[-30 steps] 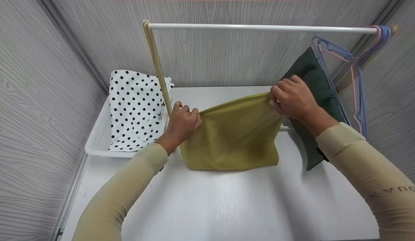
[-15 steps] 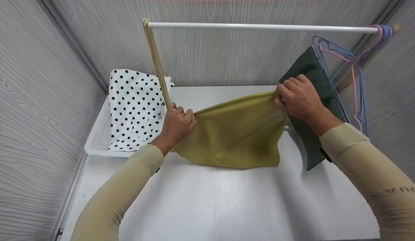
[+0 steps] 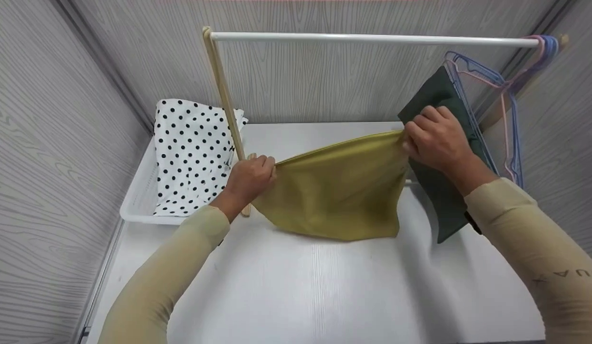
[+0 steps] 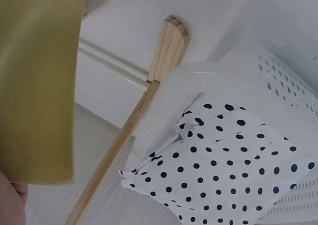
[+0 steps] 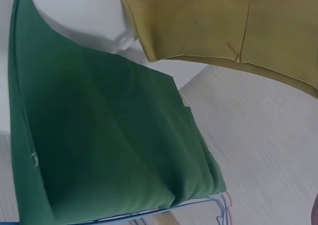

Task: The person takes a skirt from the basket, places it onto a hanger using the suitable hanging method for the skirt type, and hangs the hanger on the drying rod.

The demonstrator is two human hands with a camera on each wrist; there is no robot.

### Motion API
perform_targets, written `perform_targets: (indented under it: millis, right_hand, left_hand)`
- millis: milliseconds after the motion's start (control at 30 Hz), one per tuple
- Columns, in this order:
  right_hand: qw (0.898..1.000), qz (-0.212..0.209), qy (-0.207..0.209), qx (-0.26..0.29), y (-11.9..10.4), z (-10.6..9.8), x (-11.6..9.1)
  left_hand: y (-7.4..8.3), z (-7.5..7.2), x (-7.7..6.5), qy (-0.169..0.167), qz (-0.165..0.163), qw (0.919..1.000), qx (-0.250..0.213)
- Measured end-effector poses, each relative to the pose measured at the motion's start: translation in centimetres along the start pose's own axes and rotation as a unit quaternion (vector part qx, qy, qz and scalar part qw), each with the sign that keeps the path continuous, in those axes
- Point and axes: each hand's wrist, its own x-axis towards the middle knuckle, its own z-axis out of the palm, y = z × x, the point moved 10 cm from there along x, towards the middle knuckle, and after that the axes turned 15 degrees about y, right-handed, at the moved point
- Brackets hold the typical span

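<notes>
A mustard-yellow cloth [image 3: 339,191] hangs between both hands above the white table, its top edge stretched between them and its lower edge loose. My left hand [image 3: 250,177] grips the upper left corner, in front of the rack's wooden upright. The upper right corner is pinched by my right hand [image 3: 436,136], which overlaps a dark green cloth [image 3: 432,196] hung on a hanger. In the left wrist view the yellow cloth [image 4: 39,86] fills the left side. A seam shows on the yellow cloth [image 5: 213,26] in the right wrist view, near the green cloth [image 5: 99,135].
A white rail [image 3: 372,38] spans the back on a wooden upright [image 3: 221,91]. Blue and pink hangers [image 3: 511,110] bunch at its right end. At left stands a white plastic basket [image 3: 133,205] holding a polka-dot cloth [image 3: 193,153]. Grey panels [image 3: 52,167] enclose the table [image 3: 324,286].
My left hand has moved left and slightly down, and my right hand a little to the right. The yellow cloth's top edge is spread wider between them.
</notes>
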Motion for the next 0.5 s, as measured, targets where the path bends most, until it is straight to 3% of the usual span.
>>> perform_targets:
  millis: [500]
  right_hand:
    - [0.999,0.042,0.025,-0.01,2.4,-1.2,-1.3]
  left_hand:
    - [-2.2,-0.2,-2.0,-0.05,0.011,0.9987,0.002]
